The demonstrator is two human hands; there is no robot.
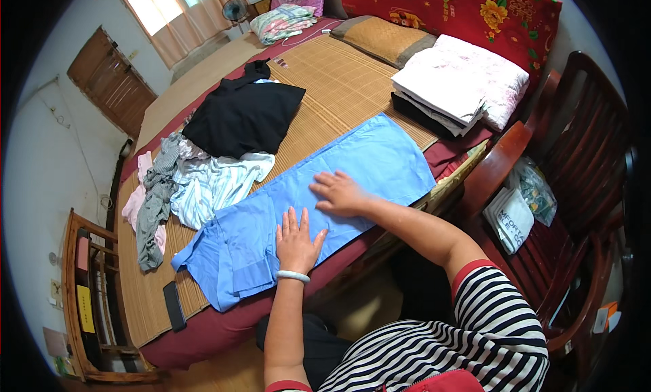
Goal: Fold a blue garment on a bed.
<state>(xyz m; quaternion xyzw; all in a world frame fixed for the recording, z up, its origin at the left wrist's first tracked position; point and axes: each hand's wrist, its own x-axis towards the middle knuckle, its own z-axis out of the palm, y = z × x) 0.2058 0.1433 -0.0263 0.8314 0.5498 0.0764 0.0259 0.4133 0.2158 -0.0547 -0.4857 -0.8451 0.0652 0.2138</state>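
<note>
A blue shirt [380, 154], folded into a long strip, lies across the near edge of the bed with its collar end at the left. My left hand [298, 241] rests flat on the middle of it, fingers spread, a pale bangle at the wrist. Further right, my right hand [339, 193] lies on the cloth too, palm down with its fingers apart. Neither hand grips anything. Some creases show in the shirt's left part, while the right part is smoother.
Beyond the shirt lie a black garment [244, 117] and rumpled striped clothes [217, 188]. A folded stack of clothes [441, 87] sits at the right, near a tan pillow [383, 39]. A dark phone [174, 306] lies at the mat's left corner. A wooden chair [536, 256] stands close at right.
</note>
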